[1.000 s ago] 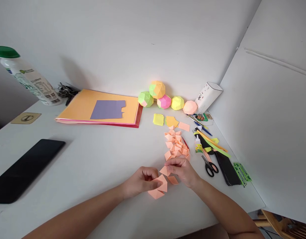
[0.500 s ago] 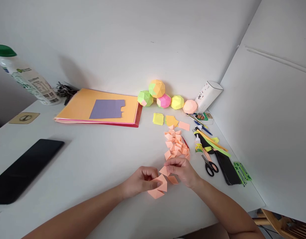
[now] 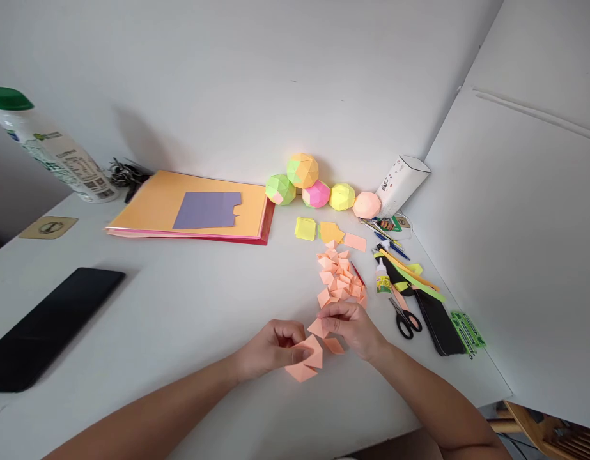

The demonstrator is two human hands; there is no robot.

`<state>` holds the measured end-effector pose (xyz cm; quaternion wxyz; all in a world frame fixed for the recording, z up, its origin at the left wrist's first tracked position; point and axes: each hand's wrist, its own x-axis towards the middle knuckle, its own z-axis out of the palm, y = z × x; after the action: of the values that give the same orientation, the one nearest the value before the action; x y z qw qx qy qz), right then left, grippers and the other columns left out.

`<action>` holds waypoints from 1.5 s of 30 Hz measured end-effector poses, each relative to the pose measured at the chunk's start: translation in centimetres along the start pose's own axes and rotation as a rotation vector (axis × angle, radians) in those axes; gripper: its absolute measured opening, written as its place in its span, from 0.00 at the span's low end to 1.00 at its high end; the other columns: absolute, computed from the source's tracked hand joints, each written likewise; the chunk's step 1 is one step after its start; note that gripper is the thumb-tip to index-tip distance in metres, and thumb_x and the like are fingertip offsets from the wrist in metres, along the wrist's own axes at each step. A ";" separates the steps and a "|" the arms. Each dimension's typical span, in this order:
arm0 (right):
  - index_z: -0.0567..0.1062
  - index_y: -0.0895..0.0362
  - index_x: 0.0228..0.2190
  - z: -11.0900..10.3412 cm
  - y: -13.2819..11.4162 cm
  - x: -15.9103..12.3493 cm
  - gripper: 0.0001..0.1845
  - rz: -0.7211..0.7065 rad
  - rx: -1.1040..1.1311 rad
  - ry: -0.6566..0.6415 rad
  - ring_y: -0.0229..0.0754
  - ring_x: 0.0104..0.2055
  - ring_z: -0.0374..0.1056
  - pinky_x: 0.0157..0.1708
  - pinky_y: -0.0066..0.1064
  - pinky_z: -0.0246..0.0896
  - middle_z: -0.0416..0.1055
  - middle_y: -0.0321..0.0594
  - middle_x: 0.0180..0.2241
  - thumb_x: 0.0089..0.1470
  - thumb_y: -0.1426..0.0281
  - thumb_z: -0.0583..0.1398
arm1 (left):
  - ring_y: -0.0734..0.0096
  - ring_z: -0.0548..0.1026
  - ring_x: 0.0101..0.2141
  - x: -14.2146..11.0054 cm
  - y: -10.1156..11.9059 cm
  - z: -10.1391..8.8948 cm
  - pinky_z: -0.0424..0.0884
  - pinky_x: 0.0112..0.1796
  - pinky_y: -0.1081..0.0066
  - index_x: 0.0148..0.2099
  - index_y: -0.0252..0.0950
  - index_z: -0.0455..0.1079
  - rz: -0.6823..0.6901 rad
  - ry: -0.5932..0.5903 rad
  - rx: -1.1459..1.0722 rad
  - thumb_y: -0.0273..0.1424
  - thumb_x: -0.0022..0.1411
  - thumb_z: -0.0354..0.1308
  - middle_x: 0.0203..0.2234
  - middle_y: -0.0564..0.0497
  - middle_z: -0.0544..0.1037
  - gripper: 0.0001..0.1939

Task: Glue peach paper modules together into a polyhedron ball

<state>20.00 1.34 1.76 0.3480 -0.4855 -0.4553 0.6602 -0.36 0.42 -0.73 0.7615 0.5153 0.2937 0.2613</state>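
Note:
Pinched between the thumb and fingers of my left hand (image 3: 275, 345) is a joined cluster of folded peach paper pieces (image 3: 304, 367). My right hand (image 3: 353, 327) holds a single folded peach paper piece (image 3: 318, 328) by its edge, just above and close to that cluster; whether the two touch I cannot tell. Under the right hand lies another folded peach piece (image 3: 333, 345). Beyond the right fingers spreads a heap of folded peach paper pieces (image 3: 340, 281). The inner fingers of my left hand are partly hidden.
Paper balls (image 3: 302, 171) rest against the back wall. Right of the heap are a glue bottle (image 3: 383, 280), scissors (image 3: 404, 318) and a black case (image 3: 438, 326). A paper stack (image 3: 151, 201), a black phone (image 3: 55, 326) and a green-capped bottle (image 3: 59, 153) stand or lie left.
Almost nothing differs. Both hands keep the same hold and place, while the view has shifted very slightly.

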 end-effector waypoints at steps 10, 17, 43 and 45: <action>0.80 0.55 0.28 0.1 -0.2 -0.1 0.09 0.010 0.023 -0.009 0.36 0.28 0.67 0.32 0.31 0.63 0.72 0.34 0.25 0.41 0.66 0.68 | 0.78 0.57 0.22 0.0 0.1 0.0 0.54 0.24 0.72 0.21 0.33 0.60 0.000 0.000 -0.005 0.38 0.53 0.62 0.21 0.56 0.59 0.18; 0.80 0.56 0.28 0.1 -0.2 -0.1 0.09 0.010 0.028 -0.012 0.35 0.27 0.67 0.31 0.30 0.63 0.72 0.34 0.24 0.41 0.66 0.68 | 0.78 0.59 0.22 0.0 0.1 0.0 0.56 0.23 0.73 0.22 0.33 0.63 -0.011 0.005 -0.011 0.40 0.52 0.62 0.21 0.56 0.61 0.18; 0.80 0.56 0.28 -0.1 -0.5 -0.1 0.10 -0.005 -0.049 -0.024 0.37 0.26 0.67 0.30 0.32 0.64 0.72 0.35 0.23 0.41 0.64 0.68 | 0.78 0.55 0.22 0.0 0.1 0.1 0.53 0.23 0.73 0.20 0.34 0.58 0.004 0.018 0.016 0.41 0.51 0.62 0.20 0.57 0.57 0.21; 0.80 0.56 0.27 -0.1 -0.4 -0.1 0.10 -0.004 -0.038 -0.017 0.36 0.26 0.67 0.30 0.31 0.64 0.72 0.35 0.23 0.40 0.65 0.68 | 0.78 0.56 0.22 0.0 0.0 0.1 0.54 0.24 0.73 0.20 0.34 0.59 -0.001 0.014 -0.001 0.40 0.51 0.62 0.20 0.57 0.58 0.20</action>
<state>20.10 1.41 2.11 0.3362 -0.4854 -0.4719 0.6547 -0.32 0.35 -0.68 0.7598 0.5128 0.2995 0.2645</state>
